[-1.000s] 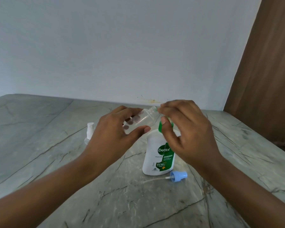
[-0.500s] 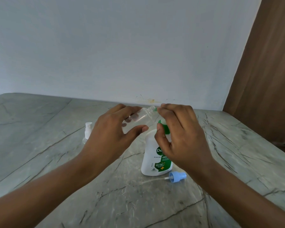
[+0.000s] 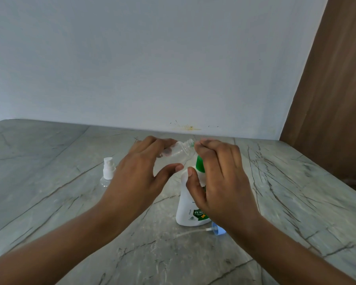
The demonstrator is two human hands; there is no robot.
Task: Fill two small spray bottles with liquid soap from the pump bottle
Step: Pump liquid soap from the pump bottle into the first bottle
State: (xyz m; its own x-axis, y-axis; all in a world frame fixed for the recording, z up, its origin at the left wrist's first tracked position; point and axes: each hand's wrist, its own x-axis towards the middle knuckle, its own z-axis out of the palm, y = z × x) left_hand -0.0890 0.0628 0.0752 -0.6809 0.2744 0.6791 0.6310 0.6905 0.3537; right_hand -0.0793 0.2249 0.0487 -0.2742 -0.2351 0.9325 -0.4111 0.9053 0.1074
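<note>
Left grip [image 3: 140, 177]: fingers and thumb clasp the small clear plastic spray bottle [image 3: 180, 150], uncapped and tilted, its open mouth turned right toward the nozzle, likely to catch soap. Right grip [image 3: 220, 182]: curled over the green head of the white plastic pump bottle [image 3: 186, 204], thumb on its shoulder, seemingly set to press. Blue spray cap with tube [image 3: 219, 231] lies just near of it on the grey marbled desk [image 3: 49, 182]. Second clear bottle with white sprayer [image 3: 107, 173] stands left, apart. Open desk near and left; brown panel [image 3: 327, 99] bounds the far right

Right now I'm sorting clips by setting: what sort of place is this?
Probably a room in a home: a veined grey marble-look tabletop against a plain pale wall, with a brown wooden panel, maybe a door, at right.
</note>
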